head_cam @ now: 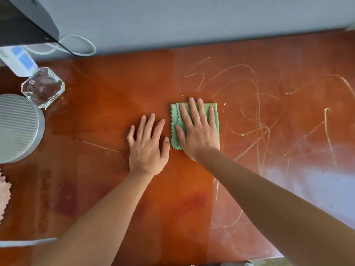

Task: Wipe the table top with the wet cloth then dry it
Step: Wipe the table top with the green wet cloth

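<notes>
- Head view: green cloth (194,120) is the landmark, folded flat on the table top (107,89), roughly mid-table and nearer the wall edge than the near edge.
- Right hand (197,131) lies palm-down on the cloth, fingers straight and spread, pressing it flat; fingertips reach the cloth's far edge, two poke just past it.
- Scalloped left edge of the cloth stays uncovered; right edge shows as a thin strip beside the little finger.
- Left hand (148,144) flat on bare wood just left of the cloth, fingers straight and spread, holding nothing; thumb tip almost touching the cloth's left edge.
- Right of the cloth: wide stretch of table with pale scribble marks (257,104), running out to the right frame edge.
- Left of the cloth: surface looks darker and glossy, no scribbles except one faint line (96,145).
- Beyond the cloth: table's back edge meets a grey wall (192,22).
- Far left of the cloth: glass dish (43,87), round ribbed grey object (17,127), white device (19,60) with a looped cord (80,45), all crowded at the left side.
- Pink cloth (4,192) at the left frame edge, mostly cut off.
</notes>
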